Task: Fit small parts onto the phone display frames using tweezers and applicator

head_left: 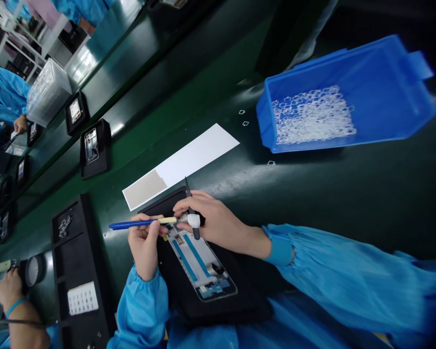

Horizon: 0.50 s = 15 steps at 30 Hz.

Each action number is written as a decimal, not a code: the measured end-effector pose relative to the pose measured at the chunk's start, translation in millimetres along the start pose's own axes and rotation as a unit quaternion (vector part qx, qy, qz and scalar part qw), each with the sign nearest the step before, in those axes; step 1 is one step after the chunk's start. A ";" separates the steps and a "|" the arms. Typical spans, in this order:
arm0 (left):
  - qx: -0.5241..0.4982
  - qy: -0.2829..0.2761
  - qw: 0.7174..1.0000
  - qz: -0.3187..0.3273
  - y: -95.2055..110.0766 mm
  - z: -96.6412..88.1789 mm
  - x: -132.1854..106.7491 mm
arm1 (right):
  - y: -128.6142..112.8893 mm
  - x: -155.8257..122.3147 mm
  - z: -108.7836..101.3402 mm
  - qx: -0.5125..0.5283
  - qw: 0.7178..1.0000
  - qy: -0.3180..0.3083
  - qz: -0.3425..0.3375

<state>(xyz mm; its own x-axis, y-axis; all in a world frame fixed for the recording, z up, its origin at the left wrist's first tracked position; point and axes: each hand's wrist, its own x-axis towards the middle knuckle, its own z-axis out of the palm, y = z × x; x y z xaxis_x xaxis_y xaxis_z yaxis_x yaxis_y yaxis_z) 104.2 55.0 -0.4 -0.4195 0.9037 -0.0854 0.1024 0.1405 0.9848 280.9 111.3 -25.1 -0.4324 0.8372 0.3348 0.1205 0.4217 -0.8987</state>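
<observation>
A phone frame (202,264) lies in a black fixture (218,305) in front of me. My left hand (144,245) is closed round a blue-handled pen-like tool (138,223) whose pale tip reaches the frame's top end. My right hand (210,220) pinches black tweezers (191,208) held upright over that same end. One of its fingers wears a white finger cot. Both sleeves are blue.
A blue bin (343,97) with several small white parts stands at the back right. A white sheet (179,165) lies beyond the fixture. A black parts tray (78,271) sits to the left. Other fixtures with phones (94,148) ride the belt. Co-workers' hands (9,291) work at the left.
</observation>
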 end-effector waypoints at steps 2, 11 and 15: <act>0.002 -0.003 1.000 -0.001 -0.5 0.7 -0.8 | -0.4 0.1 0.1 0.005 1.000 0.007 -0.001; 0.010 -0.047 0.999 0.005 1.9 -3.0 2.4 | -4.3 0.4 -2.0 0.034 0.999 0.018 0.007; 0.040 -0.051 0.997 0.036 7.9 -1.9 2.0 | -2.6 -0.3 -1.8 0.027 1.000 0.012 -0.002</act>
<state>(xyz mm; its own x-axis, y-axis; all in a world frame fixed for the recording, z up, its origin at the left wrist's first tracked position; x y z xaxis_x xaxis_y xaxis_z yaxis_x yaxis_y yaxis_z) 102.5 57.1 7.5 -0.3147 0.9486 -0.0333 0.2033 0.1016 0.9738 282.4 110.6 -22.4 -0.4107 0.8441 0.3447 0.0699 0.4061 -0.9111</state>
